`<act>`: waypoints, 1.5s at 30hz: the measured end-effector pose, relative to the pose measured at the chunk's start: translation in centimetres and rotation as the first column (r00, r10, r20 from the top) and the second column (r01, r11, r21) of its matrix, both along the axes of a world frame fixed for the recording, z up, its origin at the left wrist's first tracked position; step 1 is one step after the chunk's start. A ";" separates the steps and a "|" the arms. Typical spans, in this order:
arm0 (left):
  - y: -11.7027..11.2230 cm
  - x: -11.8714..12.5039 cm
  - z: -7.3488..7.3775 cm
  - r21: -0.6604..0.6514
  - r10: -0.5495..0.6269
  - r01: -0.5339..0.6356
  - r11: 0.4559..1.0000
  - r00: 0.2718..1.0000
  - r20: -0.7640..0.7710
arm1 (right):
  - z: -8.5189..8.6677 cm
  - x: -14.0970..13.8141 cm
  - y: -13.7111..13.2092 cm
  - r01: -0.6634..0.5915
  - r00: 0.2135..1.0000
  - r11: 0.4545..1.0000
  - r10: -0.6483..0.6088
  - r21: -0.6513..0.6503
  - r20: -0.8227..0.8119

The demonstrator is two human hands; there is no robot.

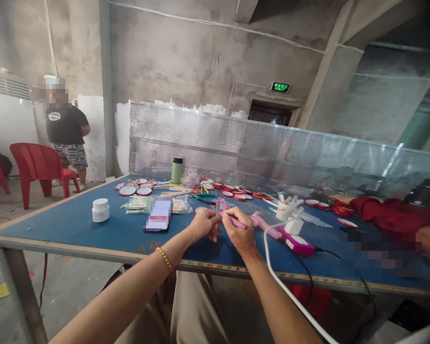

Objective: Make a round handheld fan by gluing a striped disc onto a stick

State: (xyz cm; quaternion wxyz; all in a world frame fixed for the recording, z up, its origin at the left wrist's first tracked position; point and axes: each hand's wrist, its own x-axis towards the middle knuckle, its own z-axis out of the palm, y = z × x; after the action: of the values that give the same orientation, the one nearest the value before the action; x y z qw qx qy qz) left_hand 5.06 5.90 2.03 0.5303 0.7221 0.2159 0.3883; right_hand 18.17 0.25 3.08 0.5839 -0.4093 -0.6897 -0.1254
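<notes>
Pinching a pink stick (236, 221) between closed fingertips, the left hand (203, 224) and right hand (239, 234) meet over the near edge of the blue table (93, 231); a white jar (101, 210) stands well left.

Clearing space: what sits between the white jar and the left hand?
A phone lies on the blue table between white jar and left hand, in head view.

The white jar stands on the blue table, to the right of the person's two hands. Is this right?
No. In the head view the white jar stands on the blue table, to the left of the left hand and right hand.
</notes>
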 end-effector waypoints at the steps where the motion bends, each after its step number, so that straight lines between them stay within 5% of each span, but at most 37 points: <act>1: 0.0 0.0 0.0 0.001 0.000 0.000 1.000 1.000 0.000 | 0.0 0.0 0.0 -0.005 1.000 1.000 0.005 0.001 0.005; 45: 0.0 0.0 -0.1 -0.018 -0.010 0.010 1.000 0.999 0.031 | -0.2 0.1 0.3 0.006 1.000 1.000 -0.006 0.031 -0.014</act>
State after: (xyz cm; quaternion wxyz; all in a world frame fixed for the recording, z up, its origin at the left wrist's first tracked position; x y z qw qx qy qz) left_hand 5.05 5.93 1.95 0.5419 0.7123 0.2077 0.3947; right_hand 18.23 0.50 2.88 0.5944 -0.4033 -0.6825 -0.1351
